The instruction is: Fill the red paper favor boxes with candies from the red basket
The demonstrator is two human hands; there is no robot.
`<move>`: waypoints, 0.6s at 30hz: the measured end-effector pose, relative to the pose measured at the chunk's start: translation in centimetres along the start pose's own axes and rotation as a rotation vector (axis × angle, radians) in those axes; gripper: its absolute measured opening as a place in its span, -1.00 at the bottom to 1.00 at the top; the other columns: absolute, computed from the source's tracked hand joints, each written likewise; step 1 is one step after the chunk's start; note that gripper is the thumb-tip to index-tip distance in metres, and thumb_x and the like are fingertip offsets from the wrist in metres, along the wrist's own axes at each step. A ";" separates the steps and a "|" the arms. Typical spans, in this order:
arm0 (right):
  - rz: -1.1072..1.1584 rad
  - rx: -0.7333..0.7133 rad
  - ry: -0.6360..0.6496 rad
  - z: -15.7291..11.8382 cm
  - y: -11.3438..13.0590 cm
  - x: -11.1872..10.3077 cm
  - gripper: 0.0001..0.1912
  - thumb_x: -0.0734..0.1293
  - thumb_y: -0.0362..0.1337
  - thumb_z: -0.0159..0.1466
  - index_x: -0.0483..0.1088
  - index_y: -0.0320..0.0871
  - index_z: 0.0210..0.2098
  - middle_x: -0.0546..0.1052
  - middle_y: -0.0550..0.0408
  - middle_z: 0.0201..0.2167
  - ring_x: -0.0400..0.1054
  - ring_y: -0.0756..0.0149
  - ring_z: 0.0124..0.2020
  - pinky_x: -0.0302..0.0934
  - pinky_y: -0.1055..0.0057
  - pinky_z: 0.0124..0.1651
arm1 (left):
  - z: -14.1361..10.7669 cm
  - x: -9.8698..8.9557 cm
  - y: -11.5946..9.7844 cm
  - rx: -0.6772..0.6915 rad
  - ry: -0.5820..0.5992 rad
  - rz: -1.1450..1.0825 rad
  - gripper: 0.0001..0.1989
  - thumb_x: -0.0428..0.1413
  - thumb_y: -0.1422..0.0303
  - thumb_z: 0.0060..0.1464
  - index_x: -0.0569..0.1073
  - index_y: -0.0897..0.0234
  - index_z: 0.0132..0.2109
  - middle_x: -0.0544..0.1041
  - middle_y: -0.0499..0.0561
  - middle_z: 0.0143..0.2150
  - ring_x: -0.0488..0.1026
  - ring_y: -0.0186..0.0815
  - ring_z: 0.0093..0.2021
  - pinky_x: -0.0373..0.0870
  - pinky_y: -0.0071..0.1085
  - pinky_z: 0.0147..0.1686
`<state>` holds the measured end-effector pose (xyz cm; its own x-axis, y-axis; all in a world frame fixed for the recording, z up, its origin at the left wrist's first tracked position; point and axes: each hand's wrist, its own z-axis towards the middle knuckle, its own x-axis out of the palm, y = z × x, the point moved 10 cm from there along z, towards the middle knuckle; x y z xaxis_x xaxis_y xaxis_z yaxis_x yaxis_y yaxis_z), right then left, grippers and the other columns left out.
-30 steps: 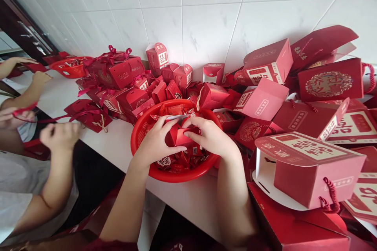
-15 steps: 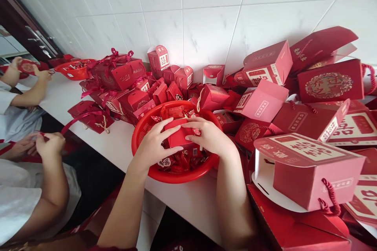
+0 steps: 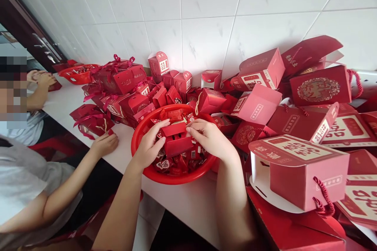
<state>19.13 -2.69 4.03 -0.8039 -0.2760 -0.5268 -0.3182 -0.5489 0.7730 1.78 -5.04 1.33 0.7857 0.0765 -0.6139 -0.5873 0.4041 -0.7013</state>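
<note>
A small red gift box (image 3: 177, 146) is between my two hands, above a red plastic basket (image 3: 176, 180). Its upper flaps stand apart, with a dark gap between them. My left hand (image 3: 150, 143) grips the box's left side, thumb toward the front. At the upper right edge, the thumb and fingers of my right hand (image 3: 207, 137) are closed on the box. Small red wrapped sweets (image 3: 179, 163) fill the basket under it; some are hidden by my hands and the box.
Large red gift boxes with rope handles (image 3: 306, 176) crowd the right side. Ribboned boxes (image 3: 118, 76) are stacked at the left, beside smaller boxes (image 3: 159, 64) by the tiled wall. Another basket (image 3: 78, 73) stands farther left. A co-worker's hand (image 3: 106, 144) touches a ribboned box (image 3: 91, 119).
The box's top flaps have come apart and tilted toward me. My right fingers have drawn in to its upper right edge. A co-worker's hand has reached to a ribboned box.
</note>
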 end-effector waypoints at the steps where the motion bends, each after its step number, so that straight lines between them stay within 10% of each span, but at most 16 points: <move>1: 0.004 -0.003 0.021 -0.1 0.2 0.2 -0.67 0.22 -0.24 0.42 0.44 -0.14 -0.45 0.54 0.11 -0.33 0.41 0.34 -0.26 0.24 0.39 -0.10 | 0.3 -0.1 0.4 -0.052 -0.009 -0.002 -0.49 -0.01 0.33 0.27 0.28 0.18 0.34 0.38 0.07 0.32 0.31 -0.17 0.33 0.23 -0.21 0.33; 7: 0.095 0.322 0.342 -1.4 -2.2 4.4 -0.70 0.27 -0.21 0.35 0.33 -0.10 -0.52 0.43 0.22 -0.65 0.34 0.36 -0.59 0.16 0.42 -0.46 | 1.7 2.0 1.4 -0.312 0.158 0.213 -0.43 0.21 0.31 0.00 0.41 0.14 0.20 0.54 0.05 0.13 0.52 -0.07 0.07 0.43 -0.24 0.05; 18: -0.441 0.178 0.150 0.3 0.7 4.3 -0.55 0.56 -0.14 0.08 0.34 -0.12 -0.16 0.50 0.05 -0.13 0.41 0.15 -0.11 0.23 0.33 -0.19 | 2.2 0.9 0.9 -0.400 -0.025 0.568 -0.72 0.03 0.29 0.09 0.60 0.02 -0.13 0.66 0.00 -0.18 0.57 0.04 -0.12 0.34 -0.23 -0.24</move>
<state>15.32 -4.06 2.46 -0.4964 -0.1652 -0.8523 -0.7032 -0.4993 0.5063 2.41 -2.57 0.89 0.3369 0.1992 -0.9202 -0.9316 -0.0713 -0.3565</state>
